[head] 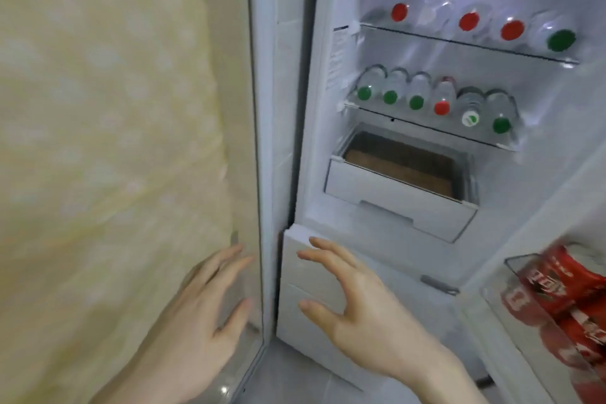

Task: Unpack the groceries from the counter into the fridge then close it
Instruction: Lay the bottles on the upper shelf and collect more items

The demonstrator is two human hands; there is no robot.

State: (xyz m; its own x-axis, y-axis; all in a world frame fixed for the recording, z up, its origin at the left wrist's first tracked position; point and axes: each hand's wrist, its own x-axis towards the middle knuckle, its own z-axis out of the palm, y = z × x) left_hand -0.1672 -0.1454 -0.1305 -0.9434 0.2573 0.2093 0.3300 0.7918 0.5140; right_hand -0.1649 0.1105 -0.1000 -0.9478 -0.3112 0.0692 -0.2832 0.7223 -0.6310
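Note:
The white fridge [285, 108] stands open in front of me. Two glass shelves hold lying water bottles with red and green caps, an upper row [469, 21] and a lower row [439, 98]. Below them a white drawer [396, 197] is pulled out over a brown box. My left hand [203, 315] is open, fingers spread, beside the fridge's left edge and the wall. My right hand [354, 305] is open in front of the lower white compartment front [308, 279], holding nothing. The door shelf [524, 275] at the right carries red cans [564, 298].
A pale yellow patterned wall [108, 141] fills the left side, tight against the fridge. Grey floor [295, 380] shows at the bottom. The open door stands at the right edge. No counter or groceries are in view.

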